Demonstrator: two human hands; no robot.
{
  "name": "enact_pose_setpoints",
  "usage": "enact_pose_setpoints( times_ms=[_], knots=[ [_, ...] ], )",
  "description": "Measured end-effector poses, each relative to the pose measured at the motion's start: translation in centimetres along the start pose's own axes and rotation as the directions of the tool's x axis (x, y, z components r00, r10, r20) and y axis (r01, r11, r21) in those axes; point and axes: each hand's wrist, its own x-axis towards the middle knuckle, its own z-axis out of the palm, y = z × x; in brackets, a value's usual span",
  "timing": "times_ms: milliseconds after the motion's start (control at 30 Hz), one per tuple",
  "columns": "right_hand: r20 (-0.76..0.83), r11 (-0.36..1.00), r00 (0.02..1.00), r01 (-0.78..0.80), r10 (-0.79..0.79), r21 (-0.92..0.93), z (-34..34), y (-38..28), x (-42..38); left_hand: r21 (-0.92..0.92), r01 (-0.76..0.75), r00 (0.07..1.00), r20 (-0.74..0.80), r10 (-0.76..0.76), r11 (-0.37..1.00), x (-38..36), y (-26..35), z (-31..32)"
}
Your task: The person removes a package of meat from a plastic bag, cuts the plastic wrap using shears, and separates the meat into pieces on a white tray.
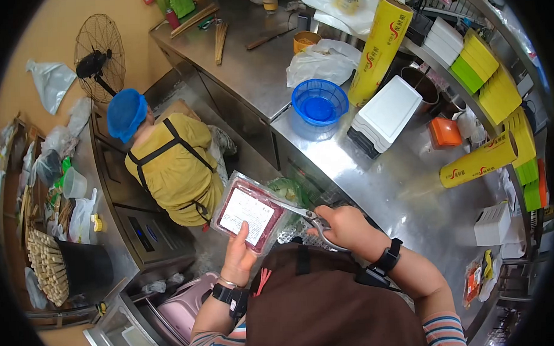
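Observation:
In my left hand is a clear, sealed plastic pack of dark red meat with a white printed label facing up. My thumb presses on the label's lower edge. My right hand is wrapped round the handles of a pair of metal scissors. Their blades point left and overlap the pack's upper right edge in this view. Both hands are in front of my brown apron, off the counter.
A person in a blue hair cover and yellow top crouches ahead on the left. On the steel counter stand a blue basket, stacked white-lidded containers and yellow film rolls. A fan stands by the wall.

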Motion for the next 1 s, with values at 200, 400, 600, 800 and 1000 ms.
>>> enact_pose_setpoints(
  times_ms=[200,400,600,800,1000],
  knots=[
    [-0.006,1.000,1.000,-0.027,0.027,0.010,0.7,-2.0,0.7,0.032,0.054,0.999,0.001,-0.054,0.998,-0.8,-0.2,0.7],
    [0.041,0.994,0.997,-0.075,0.072,0.074,1.5,-1.8,0.5,-0.023,0.107,0.994,0.040,-0.106,0.994,-0.4,-0.2,-0.2],
    [0.047,0.995,0.996,-0.082,0.079,0.051,0.4,-2.4,1.5,0.027,0.102,0.993,0.059,-0.103,0.994,0.1,-0.5,-0.4],
    [0.042,0.993,0.993,-0.113,0.112,0.042,1.0,-3.1,2.8,0.055,0.132,0.987,0.088,-0.137,0.990,0.4,-0.4,-0.5],
    [0.105,0.982,0.986,-0.143,0.130,0.124,2.5,-2.2,3.2,0.035,0.167,0.982,0.087,-0.170,0.985,0.3,-0.3,-0.5]
  ],
)
